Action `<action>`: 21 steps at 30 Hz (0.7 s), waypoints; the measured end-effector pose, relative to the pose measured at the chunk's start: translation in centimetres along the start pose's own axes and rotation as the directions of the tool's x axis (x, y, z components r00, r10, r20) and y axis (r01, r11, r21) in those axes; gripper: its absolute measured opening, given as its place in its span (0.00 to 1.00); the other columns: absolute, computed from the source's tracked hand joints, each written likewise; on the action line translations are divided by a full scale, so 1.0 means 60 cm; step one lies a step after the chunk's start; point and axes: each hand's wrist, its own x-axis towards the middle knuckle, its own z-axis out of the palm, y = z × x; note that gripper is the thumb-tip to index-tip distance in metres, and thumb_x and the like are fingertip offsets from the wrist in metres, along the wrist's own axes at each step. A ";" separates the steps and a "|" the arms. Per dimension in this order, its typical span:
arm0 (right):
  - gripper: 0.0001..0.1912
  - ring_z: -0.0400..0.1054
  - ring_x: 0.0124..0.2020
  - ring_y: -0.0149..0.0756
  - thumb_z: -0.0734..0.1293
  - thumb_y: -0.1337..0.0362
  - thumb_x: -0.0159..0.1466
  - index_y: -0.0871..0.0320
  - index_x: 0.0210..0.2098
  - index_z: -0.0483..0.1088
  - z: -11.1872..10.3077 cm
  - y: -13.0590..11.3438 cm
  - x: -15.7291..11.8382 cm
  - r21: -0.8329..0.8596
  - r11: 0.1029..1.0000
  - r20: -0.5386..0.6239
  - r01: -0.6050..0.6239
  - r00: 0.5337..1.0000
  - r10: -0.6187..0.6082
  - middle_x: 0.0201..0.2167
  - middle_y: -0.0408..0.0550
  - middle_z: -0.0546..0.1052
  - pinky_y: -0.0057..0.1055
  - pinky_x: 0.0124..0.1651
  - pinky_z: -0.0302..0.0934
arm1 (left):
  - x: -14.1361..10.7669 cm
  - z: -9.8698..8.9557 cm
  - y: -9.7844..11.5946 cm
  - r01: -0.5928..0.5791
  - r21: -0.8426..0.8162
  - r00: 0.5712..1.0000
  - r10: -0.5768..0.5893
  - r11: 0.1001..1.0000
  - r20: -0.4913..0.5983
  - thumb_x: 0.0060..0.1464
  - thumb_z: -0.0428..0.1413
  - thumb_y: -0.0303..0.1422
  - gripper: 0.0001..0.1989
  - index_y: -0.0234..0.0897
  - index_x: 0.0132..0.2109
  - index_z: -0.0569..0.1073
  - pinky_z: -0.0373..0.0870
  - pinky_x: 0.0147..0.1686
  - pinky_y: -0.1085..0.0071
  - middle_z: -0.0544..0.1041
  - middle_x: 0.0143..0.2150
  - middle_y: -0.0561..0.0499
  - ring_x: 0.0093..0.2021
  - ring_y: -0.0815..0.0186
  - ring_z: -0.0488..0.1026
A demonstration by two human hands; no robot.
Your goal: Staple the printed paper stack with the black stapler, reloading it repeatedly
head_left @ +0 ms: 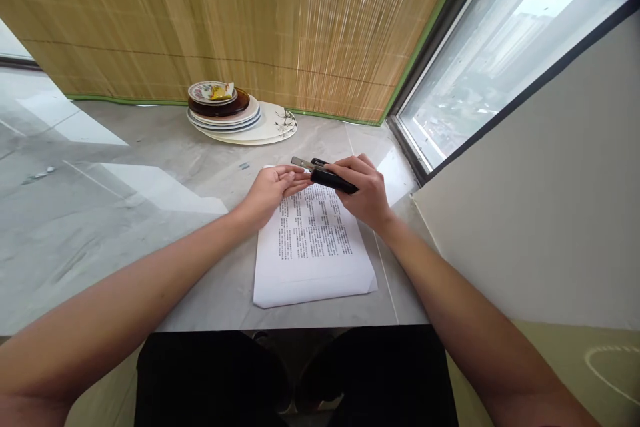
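Observation:
A black stapler (333,180) is gripped in my right hand (367,190), above the far end of a printed stack of paper (315,280). Its metal staple channel (301,163) sticks out to the left, apart from the black body. My left hand (275,193) is beside the stapler's front end, fingers stretched out toward it and the thumb lying near them. Whether the left fingertips touch the stapler, or a tiny thing lies at them, I cannot make out. Both hands cover part of the sheet's far edge.
Behind the hands stands a pile of plates (225,121) with a small yellow packet (221,92) on top. Small grey strips, possibly staples (244,165), lie on the marble-look surface (165,140). A bamboo blind (225,20) hangs at the back; a wall (540,180) and window close off the right.

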 end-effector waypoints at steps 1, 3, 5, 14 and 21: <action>0.20 0.72 0.45 0.46 0.68 0.71 0.69 0.44 0.55 0.81 0.001 0.002 -0.002 -0.052 0.998 0.007 0.035 0.999 -0.034 0.47 0.48 0.84 0.47 0.52 0.67 | 0.001 0.000 -0.001 0.012 -0.015 1.000 -0.012 1.000 -0.006 0.72 0.55 0.26 0.09 0.35 0.45 0.81 0.76 0.70 0.56 0.87 0.51 0.40 0.56 0.57 0.86; 0.25 0.72 0.47 0.48 0.68 0.72 0.69 0.39 0.59 0.79 -0.001 0.007 -0.005 -0.151 0.984 0.030 0.090 0.996 -0.086 0.48 0.46 0.84 0.50 0.53 0.65 | 0.004 -0.001 -0.001 0.031 -0.038 0.999 -0.031 0.999 -0.015 0.72 0.54 0.25 0.11 0.35 0.44 0.81 0.75 0.71 0.56 0.87 0.51 0.41 0.58 0.57 0.85; 0.29 0.71 0.48 0.49 0.69 0.72 0.68 0.34 0.62 0.77 -0.006 0.011 -0.005 -0.217 0.967 0.071 0.133 0.990 -0.121 0.50 0.43 0.84 0.51 0.54 0.63 | 0.005 -0.001 0.003 0.040 -0.061 0.999 -0.040 0.997 -0.006 0.73 0.53 0.25 0.12 0.34 0.45 0.82 0.73 0.73 0.56 0.87 0.52 0.40 0.61 0.56 0.83; 0.25 0.69 0.48 0.46 0.68 0.70 0.72 0.32 0.61 0.76 -0.019 0.003 0.003 -0.267 0.940 0.195 0.211 0.967 -0.162 0.53 0.38 0.84 0.50 0.56 0.59 | 0.004 0.002 0.012 0.046 -0.108 0.999 -0.044 0.993 0.019 0.73 0.51 0.24 0.15 0.32 0.44 0.84 0.70 0.75 0.55 0.86 0.54 0.38 0.64 0.55 0.81; 0.20 0.67 0.48 0.46 0.70 0.66 0.74 0.33 0.59 0.77 -0.019 -0.001 0.004 -0.268 0.938 0.207 0.220 0.964 -0.167 0.51 0.40 0.84 0.49 0.56 0.58 | 0.011 -0.005 0.004 0.057 -0.096 0.998 -0.058 0.994 -0.013 0.72 0.53 0.23 0.13 0.32 0.43 0.83 0.71 0.75 0.55 0.86 0.54 0.38 0.65 0.53 0.80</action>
